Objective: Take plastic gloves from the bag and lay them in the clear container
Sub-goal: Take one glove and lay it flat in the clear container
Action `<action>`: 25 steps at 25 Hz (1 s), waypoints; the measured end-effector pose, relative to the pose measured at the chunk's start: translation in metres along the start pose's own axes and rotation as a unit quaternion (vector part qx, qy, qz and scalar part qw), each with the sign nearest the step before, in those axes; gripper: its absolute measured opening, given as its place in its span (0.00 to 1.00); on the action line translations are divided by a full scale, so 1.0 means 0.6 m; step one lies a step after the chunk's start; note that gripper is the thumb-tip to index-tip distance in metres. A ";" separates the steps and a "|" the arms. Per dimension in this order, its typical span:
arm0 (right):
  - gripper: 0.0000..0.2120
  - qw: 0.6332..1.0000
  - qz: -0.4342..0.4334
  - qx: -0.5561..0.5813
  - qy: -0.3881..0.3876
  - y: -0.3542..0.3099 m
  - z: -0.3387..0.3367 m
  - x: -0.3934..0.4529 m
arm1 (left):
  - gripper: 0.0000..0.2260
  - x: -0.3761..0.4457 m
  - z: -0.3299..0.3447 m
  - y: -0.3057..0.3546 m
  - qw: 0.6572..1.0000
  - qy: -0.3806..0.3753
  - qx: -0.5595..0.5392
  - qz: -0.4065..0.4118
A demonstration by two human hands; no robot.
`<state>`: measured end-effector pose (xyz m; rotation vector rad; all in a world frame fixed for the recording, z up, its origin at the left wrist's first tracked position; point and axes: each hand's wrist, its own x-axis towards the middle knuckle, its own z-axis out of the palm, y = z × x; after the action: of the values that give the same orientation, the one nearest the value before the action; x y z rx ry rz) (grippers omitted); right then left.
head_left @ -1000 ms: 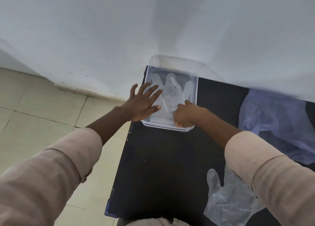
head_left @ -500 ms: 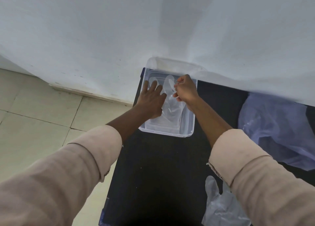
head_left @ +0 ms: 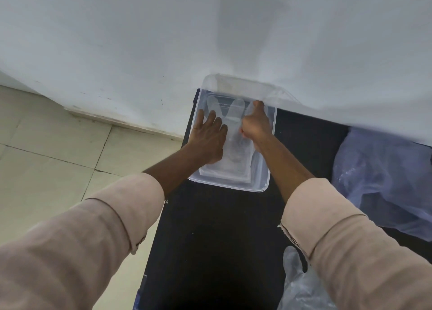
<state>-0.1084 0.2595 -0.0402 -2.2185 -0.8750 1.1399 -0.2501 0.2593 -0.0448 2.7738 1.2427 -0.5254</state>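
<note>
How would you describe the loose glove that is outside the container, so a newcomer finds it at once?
Start at the black table against the white wall, then follow its near right corner under the right sleeve. The loose glove lies flat there, fingers pointing away, unlike the gloves inside the clear container or the crumpled bag.

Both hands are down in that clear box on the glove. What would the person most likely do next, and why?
Probably slide the right hand outward to flatten the glove. The left hand lies flat, pinning it in the clear container, while the right is fisted near the glove's fingers. Another glove waits on the black table near the bag.
</note>
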 end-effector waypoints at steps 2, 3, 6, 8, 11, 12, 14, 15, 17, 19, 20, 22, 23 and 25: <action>0.29 1.000 -0.005 0.012 0.012 0.001 0.002 -0.002 | 0.27 0.000 -0.002 -0.002 1.000 -0.007 -0.004 -0.004; 0.29 1.000 -0.006 0.022 0.014 0.001 0.002 -0.004 | 0.27 -0.001 -0.003 -0.003 1.000 -0.011 -0.007 -0.005; 0.30 0.998 -0.006 0.053 0.011 -0.001 -0.008 -0.015 | 0.28 -0.001 -0.010 -0.001 1.000 -0.017 -0.014 -0.001; 0.27 0.995 -0.026 0.091 0.020 -0.001 -0.020 -0.032 | 0.29 -0.001 -0.017 0.001 0.999 -0.018 -0.031 0.006; 0.23 0.988 -0.051 0.142 0.029 0.001 -0.043 -0.067 | 0.28 -0.007 -0.040 -0.004 0.994 0.006 -0.104 0.016; 0.20 0.985 -0.057 0.157 0.038 0.002 -0.052 -0.080 | 0.27 -0.011 -0.049 -0.005 0.987 0.024 -0.159 0.013; 0.15 0.976 -0.064 0.202 0.055 0.003 -0.072 -0.107 | 0.23 -0.024 -0.073 -0.005 0.942 0.062 -0.330 -0.010; 0.13 0.971 -0.063 0.225 0.058 0.002 -0.081 -0.119 | 0.20 -0.030 -0.085 -0.005 0.898 0.075 -0.432 -0.031; 0.10 0.962 -0.068 0.259 0.045 0.000 -0.106 -0.154 | 0.14 -0.055 -0.120 0.003 0.793 0.081 -0.600 -0.059; 0.10 0.958 -0.069 0.278 0.017 0.000 -0.131 -0.191 | 0.08 -0.082 -0.157 0.017 0.713 0.057 -0.697 -0.057; 0.09 0.954 -0.070 0.290 0.006 0.004 -0.143 -0.212 | 0.07 -0.098 -0.172 0.028 0.693 0.046 -0.718 -0.043; 0.04 0.946 -0.079 0.314 -0.008 0.019 -0.167 -0.256 | 0.06 -0.128 -0.194 0.058 0.679 0.032 -0.733 -0.013; 0.02 0.943 -0.085 0.321 -0.009 0.030 -0.177 -0.276 | 0.06 -0.140 -0.200 0.075 0.681 0.028 -0.732 -0.003; 0.02 0.943 -0.089 0.321 0.010 0.059 -0.198 -0.316 | 0.07 -0.163 -0.205 0.115 0.685 0.014 -0.728 0.014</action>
<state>-0.0822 0.0817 0.0977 -1.5806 -0.5667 1.1122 -0.2249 0.1661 0.0969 1.3594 0.8739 0.4273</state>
